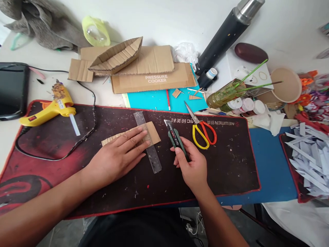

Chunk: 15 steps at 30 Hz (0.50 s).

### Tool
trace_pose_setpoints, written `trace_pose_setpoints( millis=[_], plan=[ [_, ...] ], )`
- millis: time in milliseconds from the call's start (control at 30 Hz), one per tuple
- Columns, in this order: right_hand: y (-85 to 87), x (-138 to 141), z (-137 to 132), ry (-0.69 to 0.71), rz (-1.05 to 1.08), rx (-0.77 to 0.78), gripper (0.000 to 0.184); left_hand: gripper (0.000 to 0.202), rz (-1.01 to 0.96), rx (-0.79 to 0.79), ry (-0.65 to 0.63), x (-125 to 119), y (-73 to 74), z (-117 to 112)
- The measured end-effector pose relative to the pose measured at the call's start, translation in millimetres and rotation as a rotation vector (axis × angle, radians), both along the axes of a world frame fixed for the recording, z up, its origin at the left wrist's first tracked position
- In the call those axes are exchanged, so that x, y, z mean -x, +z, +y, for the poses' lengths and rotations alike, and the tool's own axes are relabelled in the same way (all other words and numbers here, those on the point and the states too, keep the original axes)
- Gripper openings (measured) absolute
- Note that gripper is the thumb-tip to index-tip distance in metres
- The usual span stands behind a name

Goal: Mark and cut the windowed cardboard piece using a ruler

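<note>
My left hand [123,151] lies flat, fingers stretched out, over a small piece of cardboard [154,133]. Its fingertips press on a clear plastic ruler [154,159], which crosses the cardboard at a slant. In my right hand [192,164] is a dark green utility knife [177,139], gripped between thumb and fingers. The blade points up and to the left, apart from the cardboard and ruler. Scissors [202,132] with one yellow and one red handle lie just beyond my right hand on the dark mat [223,171].
A yellow glue gun [55,106] with its black cord lies at the left. Behind the mat are a cardboard boat shape [118,56], a flattened "pressure cooker" box piece [133,84] and a red pencil [168,99]. White paper strips [311,157] are heaped at the right.
</note>
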State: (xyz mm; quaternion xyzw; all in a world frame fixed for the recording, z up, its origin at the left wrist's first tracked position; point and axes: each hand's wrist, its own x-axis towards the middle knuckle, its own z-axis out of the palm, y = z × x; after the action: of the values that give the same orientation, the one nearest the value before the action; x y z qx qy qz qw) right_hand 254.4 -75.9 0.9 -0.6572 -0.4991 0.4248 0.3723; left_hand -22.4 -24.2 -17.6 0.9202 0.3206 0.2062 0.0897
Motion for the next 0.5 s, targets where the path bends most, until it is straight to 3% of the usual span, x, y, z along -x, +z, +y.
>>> trace_pose_setpoints(
  millis=[233,500],
  plan=[
    [-0.4,-0.1,0.0,-0.004,-0.001,0.015,0.034,0.053,-0.029,0.055,0.012,1.1,-2.2,-1.8],
    [0.1,0.3,0.2,-0.003,-0.003,0.009,0.034,0.050,-0.016,0.023,0.006,0.3,-1.1,-2.0]
  ],
)
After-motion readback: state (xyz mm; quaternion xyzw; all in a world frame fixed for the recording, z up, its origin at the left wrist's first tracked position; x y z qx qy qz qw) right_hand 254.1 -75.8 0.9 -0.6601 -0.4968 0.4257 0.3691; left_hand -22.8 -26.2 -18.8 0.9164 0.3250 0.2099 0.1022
